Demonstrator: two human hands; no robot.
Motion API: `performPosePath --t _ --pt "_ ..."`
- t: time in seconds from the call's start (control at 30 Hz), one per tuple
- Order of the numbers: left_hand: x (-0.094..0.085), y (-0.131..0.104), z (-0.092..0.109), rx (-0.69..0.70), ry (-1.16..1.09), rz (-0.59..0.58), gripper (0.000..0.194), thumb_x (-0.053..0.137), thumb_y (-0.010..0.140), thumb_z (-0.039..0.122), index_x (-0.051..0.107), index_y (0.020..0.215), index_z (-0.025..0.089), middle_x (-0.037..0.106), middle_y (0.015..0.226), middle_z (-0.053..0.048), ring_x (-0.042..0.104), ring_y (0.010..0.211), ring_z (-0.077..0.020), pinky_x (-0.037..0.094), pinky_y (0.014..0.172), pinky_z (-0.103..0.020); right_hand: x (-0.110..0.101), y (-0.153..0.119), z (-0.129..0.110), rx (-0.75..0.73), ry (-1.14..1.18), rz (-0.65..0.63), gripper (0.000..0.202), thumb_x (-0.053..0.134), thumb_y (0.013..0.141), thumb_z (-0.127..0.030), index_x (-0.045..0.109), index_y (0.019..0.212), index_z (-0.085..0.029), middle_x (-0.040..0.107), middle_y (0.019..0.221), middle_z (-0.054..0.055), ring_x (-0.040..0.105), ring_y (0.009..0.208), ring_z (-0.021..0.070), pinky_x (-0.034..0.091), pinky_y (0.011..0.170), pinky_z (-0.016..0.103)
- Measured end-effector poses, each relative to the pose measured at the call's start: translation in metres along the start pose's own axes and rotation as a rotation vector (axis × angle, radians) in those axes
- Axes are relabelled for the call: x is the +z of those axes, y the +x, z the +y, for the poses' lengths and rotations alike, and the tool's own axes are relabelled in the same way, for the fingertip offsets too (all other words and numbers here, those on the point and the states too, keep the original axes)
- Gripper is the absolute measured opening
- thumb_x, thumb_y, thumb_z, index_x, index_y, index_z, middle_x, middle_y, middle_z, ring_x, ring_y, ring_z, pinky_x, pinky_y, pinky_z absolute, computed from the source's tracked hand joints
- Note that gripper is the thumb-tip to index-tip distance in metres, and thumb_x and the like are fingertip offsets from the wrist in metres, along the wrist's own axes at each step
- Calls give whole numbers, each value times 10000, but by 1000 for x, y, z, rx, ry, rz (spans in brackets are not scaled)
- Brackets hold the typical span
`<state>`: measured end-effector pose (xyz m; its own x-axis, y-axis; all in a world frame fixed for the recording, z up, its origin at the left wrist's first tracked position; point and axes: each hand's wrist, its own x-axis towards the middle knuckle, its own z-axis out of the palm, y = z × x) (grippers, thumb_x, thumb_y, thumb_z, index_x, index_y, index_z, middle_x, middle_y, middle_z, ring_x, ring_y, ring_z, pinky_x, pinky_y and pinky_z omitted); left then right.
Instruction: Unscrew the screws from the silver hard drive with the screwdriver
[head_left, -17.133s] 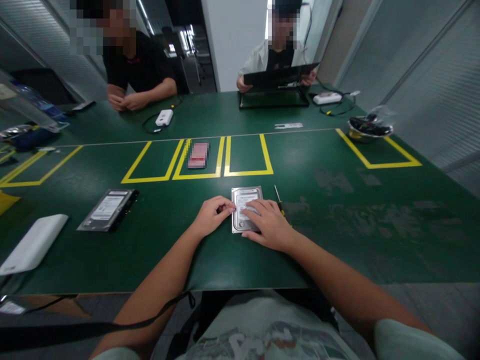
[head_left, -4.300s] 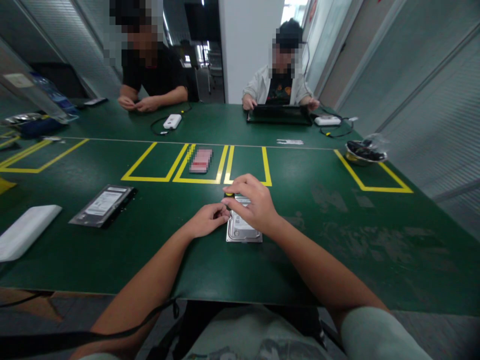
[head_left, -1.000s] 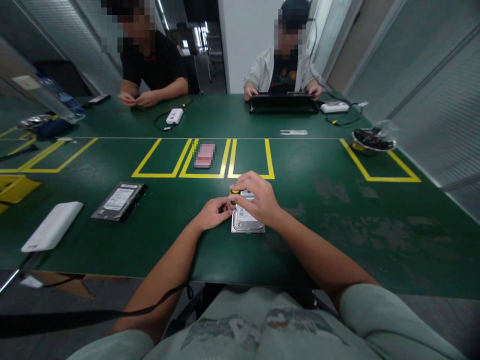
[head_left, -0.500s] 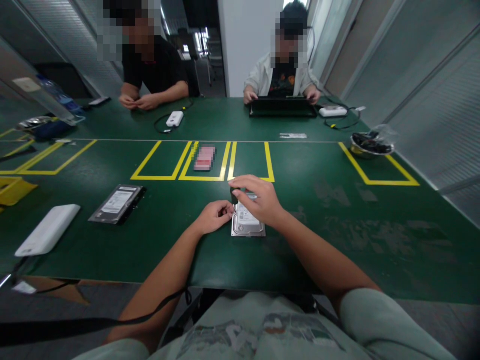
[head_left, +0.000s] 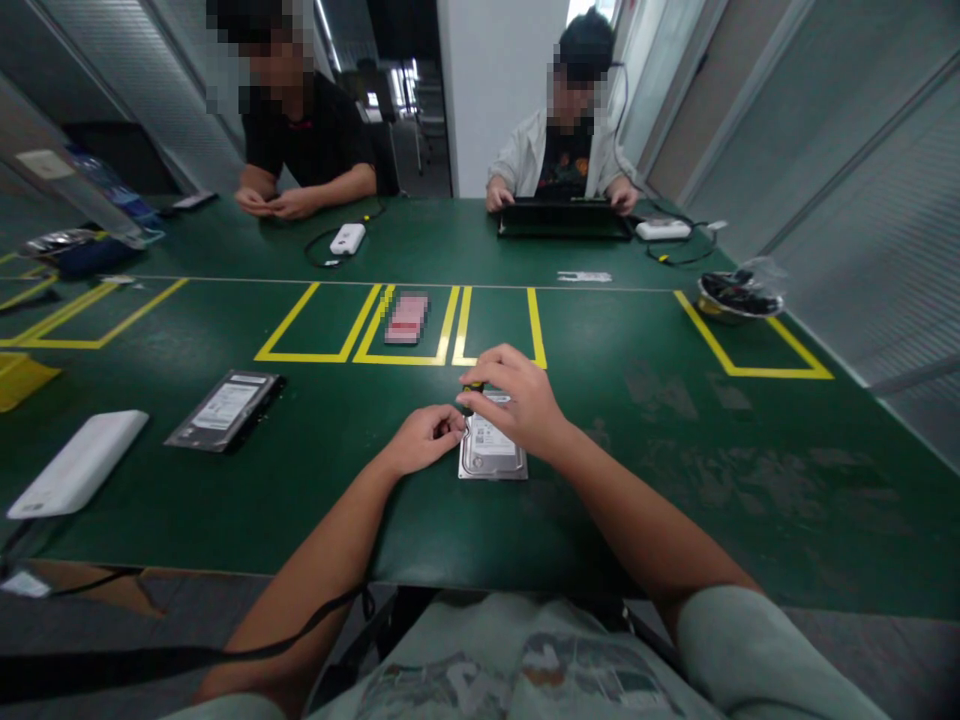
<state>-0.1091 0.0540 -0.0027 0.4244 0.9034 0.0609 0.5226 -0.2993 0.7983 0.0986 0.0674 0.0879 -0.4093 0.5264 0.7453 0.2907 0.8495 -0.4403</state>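
Curling at the left edge of the hard drive (head_left: 492,455), the left hand (head_left: 424,440) has a grip that cannot be told; the hard drive lies flat toward the table's (head_left: 675,520) near edge, under the black-and-yellow handle (head_left: 472,388) pinched by the right hand (head_left: 521,400)

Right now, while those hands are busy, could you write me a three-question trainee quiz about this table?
1. True or false: the right hand holds a black-and-yellow handle.
2. Which lies inside a yellow taped outline? A) the white slab B) the pink item C) the blue bottle
3. Fill in: seen from the wearer's seat, a second drive lies to the ____ of the drive near the hands.

Key: 1 true; 2 B; 3 left.
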Motion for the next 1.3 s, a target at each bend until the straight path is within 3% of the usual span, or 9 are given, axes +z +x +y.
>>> performPosePath --t 0.2,0.4,0.63,1.0,1.2,1.3 --pt "0 0 -2 -3 22 16 162 601 831 300 597 798 141 574 712 11 494 632 -115 377 594 -234 0 0 -2 -68 85 -107 270 476 938 -154 662 1133 -178 708 1144 86 645 1108 172 516 972 369" --pt "1 -1 0 -11 62 46 166 603 828 308 594 791 146 584 709 12 501 636 -124 359 589 -240 0 0 -4 -25 28 -93 201 587 916 -261 695 1049 -156 693 989 95 653 931 172 547 819 335" --pt "3 -2 0 -18 73 60 170 599 828 308 580 779 146 577 700 13 495 632 -124 353 587 -239 -2 3 -8 -57 84 -135 206 524 934 -197 668 1078 -165 726 1090 90 656 1074 179 517 952 366" --pt "1 -1 6 -6 54 41 181 578 845 317 596 787 146 579 691 12 486 623 -122 363 583 -235 -4 5 -9 76 -15 -128 172 608 903 -338 657 927 -175 630 912 56 593 845 160 490 754 297" --pt "3 -1 3 -16 14 26 227 574 857 356 611 872 133 600 743 -6 517 664 -139 400 613 -249 -6 9 -12 -11 22 -208 183 532 915 -178 653 1053 -167 703 1071 82 634 1002 180 478 919 353" --pt "3 -1 3 -8 16 26 218 574 855 354 595 830 139 596 738 -7 518 661 -141 395 611 -252 -7 9 -13 8 25 -189 147 578 906 -232 675 989 -158 662 1045 98 620 1006 189 491 889 344"
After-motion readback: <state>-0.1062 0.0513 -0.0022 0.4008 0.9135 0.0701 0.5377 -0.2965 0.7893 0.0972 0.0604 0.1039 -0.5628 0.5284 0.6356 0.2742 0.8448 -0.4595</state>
